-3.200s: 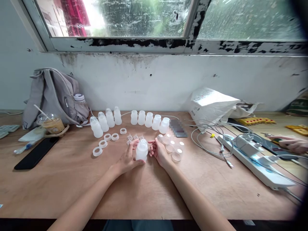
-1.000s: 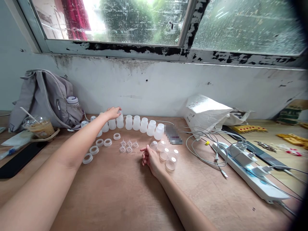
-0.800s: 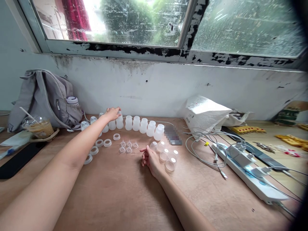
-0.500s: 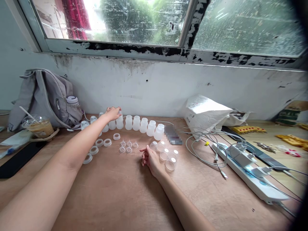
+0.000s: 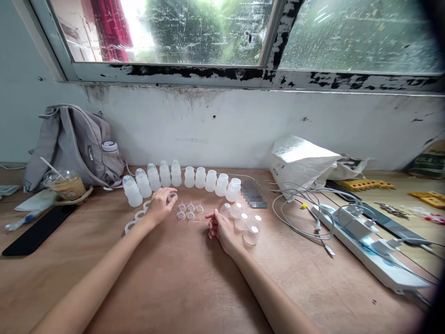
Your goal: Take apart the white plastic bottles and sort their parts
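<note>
My left hand (image 5: 160, 207) reaches over the table with its fingers closed around a white screw ring (image 5: 172, 196), which sits at table height. More screw rings (image 5: 130, 227) lie in a row by that wrist, partly hidden by my hand. My right hand (image 5: 220, 230) rests on the table with loosely curled fingers, the index finger stretched out, holding nothing. Beside it are several clear dome caps (image 5: 250, 238). Between my hands lie several clear silicone teats (image 5: 190, 215). Behind stand frosted baby bottles: capped ones (image 5: 153, 177) on the left, uncapped ones (image 5: 210, 181) on the right.
To the left are a grey backpack (image 5: 74, 144), an iced coffee cup (image 5: 67, 185) and a black phone-like slab (image 5: 40, 230). On the right lie a white bag (image 5: 299, 160), tangled cables (image 5: 281, 218) and a power strip (image 5: 371, 253). A blurred-out dark object (image 5: 253, 194) lies near the bottles.
My left hand has come down and back from the top of a capped bottle to a screw ring on the table. My right hand has stayed in place.
</note>
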A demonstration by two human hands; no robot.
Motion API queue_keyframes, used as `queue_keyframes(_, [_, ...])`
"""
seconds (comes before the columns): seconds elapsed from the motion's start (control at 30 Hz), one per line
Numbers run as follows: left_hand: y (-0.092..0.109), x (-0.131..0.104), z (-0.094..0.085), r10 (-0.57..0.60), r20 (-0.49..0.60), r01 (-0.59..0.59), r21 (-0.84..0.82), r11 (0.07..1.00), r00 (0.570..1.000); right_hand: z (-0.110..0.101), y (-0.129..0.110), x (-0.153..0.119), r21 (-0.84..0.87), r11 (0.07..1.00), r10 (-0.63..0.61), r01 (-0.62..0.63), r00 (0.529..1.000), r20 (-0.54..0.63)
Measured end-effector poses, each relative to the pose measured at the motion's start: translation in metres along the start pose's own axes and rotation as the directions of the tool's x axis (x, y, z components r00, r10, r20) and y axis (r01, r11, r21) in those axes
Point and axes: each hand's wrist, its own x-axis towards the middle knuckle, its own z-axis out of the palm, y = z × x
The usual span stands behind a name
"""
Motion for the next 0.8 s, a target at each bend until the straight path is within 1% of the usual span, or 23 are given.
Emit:
queue_keyframes(0.07, [0.000,-0.028,0.008,-0.028,-0.010,0.028,-0.036,0.999,1.000,0.000,0.000,-0.001,-0.013,1.000,-0.017,0.017,1.000,0.004])
queue_keyframes(0.13, [0.000,-0.046,0.012,-0.047,-0.010,0.046,-0.052,0.998,0.999,0.000,0.001,-0.002,-0.041,0.999,-0.034,0.034,0.999,-0.003])
queue_keyframes(0.2, [0.001,-0.056,0.013,-0.052,-0.002,0.052,-0.061,0.997,0.999,0.001,0.001,-0.003,-0.106,0.992,-0.070,0.067,0.997,-0.018])
queue_keyframes(0.27, [0.001,-0.059,0.012,-0.048,0.008,0.049,-0.048,0.998,0.999,0.001,0.000,-0.005,-0.235,0.963,-0.143,0.131,0.989,-0.036])
queue_keyframes(0.3, [0.000,-0.060,0.011,-0.047,0.012,0.047,-0.026,0.999,0.999,0.001,0.001,-0.006,-0.324,0.929,-0.202,0.177,0.979,-0.043])
queue_keyframes(0.37, [-0.001,-0.061,0.011,-0.056,0.011,0.055,0.046,0.997,0.998,0.001,0.001,-0.007,-0.512,0.812,-0.347,0.280,0.937,-0.038])
queue_keyframes(0.43, [-0.004,-0.060,0.012,-0.080,0.003,0.079,0.129,0.989,0.997,0.002,0.002,-0.007,-0.645,0.676,-0.460,0.356,0.888,0.008])
queue_keyframes(0.47, [-0.006,-0.060,0.013,-0.095,-0.001,0.094,0.163,0.982,0.995,0.002,0.003,-0.007,-0.684,0.624,-0.486,0.378,0.873,0.039])
queue_keyframes(0.67, [-0.018,-0.058,0.018,-0.182,-0.059,0.191,0.265,0.945,0.981,0.009,0.010,0.005,-0.789,0.448,-0.491,0.421,0.853,0.176])
queue_keyframes(0.73, [-0.021,-0.058,0.019,-0.191,-0.074,0.204,0.273,0.940,0.979,0.013,0.012,0.009,-0.840,0.370,-0.468,0.397,0.861,0.201])
queue_keyframes(0.8, [-0.021,-0.058,0.019,-0.173,-0.070,0.186,0.267,0.946,0.982,0.017,0.013,0.012,-0.898,0.271,-0.428,0.347,0.879,0.211])
